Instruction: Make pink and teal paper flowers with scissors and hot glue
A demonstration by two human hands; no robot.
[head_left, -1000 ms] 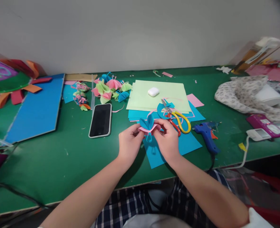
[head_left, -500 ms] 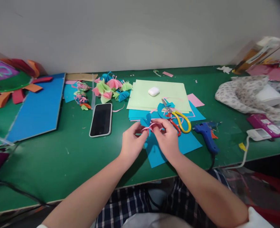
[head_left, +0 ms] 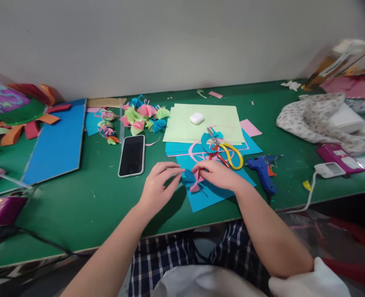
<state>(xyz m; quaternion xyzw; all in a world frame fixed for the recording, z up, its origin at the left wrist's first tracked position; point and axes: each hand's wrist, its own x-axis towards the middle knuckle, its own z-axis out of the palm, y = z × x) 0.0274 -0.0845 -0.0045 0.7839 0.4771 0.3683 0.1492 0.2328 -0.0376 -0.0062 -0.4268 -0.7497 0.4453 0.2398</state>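
Observation:
A small blue and pink paper butterfly (head_left: pixel 188 178) is pinched by its pink part in my right hand (head_left: pixel 215 173). My left hand (head_left: pixel 160 183) is just left of it, thumb and fingers apart, with the fingertips near the blue wing and nothing held. Beneath the butterfly lies a blue paper sheet (head_left: pixel 212 196). Scissors (head_left: pixel 232 156) with one yellow and one red handle rest just beyond my right hand, on blue sheets and cut pink strips. My right fingertips partly cover the pink paper.
Light green sheets (head_left: pixel 182 128) carry a white lump (head_left: pixel 197 118). A phone (head_left: pixel 132 156) lies to the left, below a cluster of folded paper pieces (head_left: pixel 139 115). On the right are a blue glue gun (head_left: pixel 264 169) and a patterned cloth (head_left: pixel 306 119). A blue board (head_left: pixel 57 142) lies far left.
My left hand has let go of the paper butterfly and drawn off to the left. My right hand still pinches it, now lower over the blue sheet. The view has shifted slightly.

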